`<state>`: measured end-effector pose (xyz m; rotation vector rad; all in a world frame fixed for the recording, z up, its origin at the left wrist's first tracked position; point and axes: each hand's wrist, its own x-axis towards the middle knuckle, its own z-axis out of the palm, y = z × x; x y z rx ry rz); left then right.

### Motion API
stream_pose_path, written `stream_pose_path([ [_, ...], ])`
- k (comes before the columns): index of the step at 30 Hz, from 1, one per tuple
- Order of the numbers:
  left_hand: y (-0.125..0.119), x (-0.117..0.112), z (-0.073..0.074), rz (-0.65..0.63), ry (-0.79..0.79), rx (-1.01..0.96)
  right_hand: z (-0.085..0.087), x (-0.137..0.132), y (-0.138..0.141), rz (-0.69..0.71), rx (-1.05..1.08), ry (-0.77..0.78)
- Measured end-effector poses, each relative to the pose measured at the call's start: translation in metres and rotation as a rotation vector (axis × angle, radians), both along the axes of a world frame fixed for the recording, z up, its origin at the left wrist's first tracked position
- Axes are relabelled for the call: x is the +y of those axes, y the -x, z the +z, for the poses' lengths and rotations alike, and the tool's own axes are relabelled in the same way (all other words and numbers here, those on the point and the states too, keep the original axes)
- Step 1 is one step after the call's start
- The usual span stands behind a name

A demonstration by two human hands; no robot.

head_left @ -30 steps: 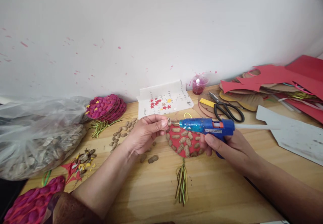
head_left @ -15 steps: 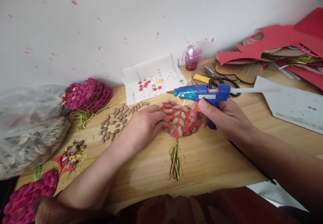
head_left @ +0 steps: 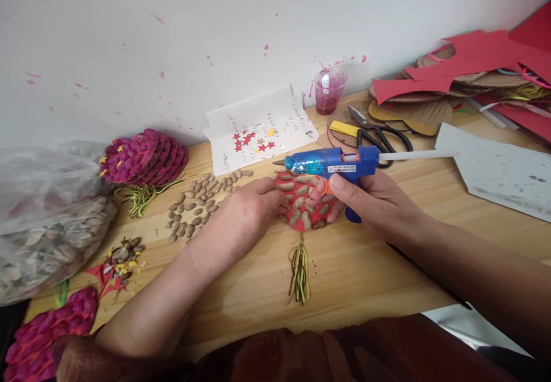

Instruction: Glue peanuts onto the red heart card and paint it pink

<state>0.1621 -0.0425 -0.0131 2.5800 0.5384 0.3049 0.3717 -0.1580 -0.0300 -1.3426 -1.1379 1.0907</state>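
A blue hot glue gun (head_left: 327, 162), fitted with a white glue stick, lies in the grip of my right hand (head_left: 374, 198), its nozzle pointing left. Below the gun is a red disc (head_left: 317, 212) with peanuts (head_left: 306, 220) all over its face and a brown-and-yellow yarn tassel (head_left: 300, 273) hanging from its lower edge. Fingertips of my right hand are by the disc's right side. My left hand (head_left: 249, 207) is closed in a pinch at the left rim, on what looks like a peanut, mostly hidden by the fingers.
Loose peanuts (head_left: 196, 198) lie left of the disc. Paper with star cutouts (head_left: 228, 155) sits behind, beside scissors (head_left: 379, 132) and a stained cup (head_left: 329, 95). Stacked purple discs (head_left: 146, 155) and a plastic bag (head_left: 47, 232) stand left; red cardboard (head_left: 465, 63) is piled right.
The glue gun and my right hand have shifted slightly left, bringing the nozzle over the disc's upper left. My left hand stays at the left rim. The view has tilted a little.
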Motion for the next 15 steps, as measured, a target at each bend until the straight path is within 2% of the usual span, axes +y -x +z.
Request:
stream_pose_path([
  [7,0.0055,0.0015,-0.0088,-0.013,0.005,0.035,-0.0048,0.0007,-0.0004,0.042,-0.042,0.007],
  [15,0.0032,0.0011,-0.0022,-0.039,0.064,0.050,-0.0058,0.0002,-0.0019,0.034,-0.060,0.023],
])
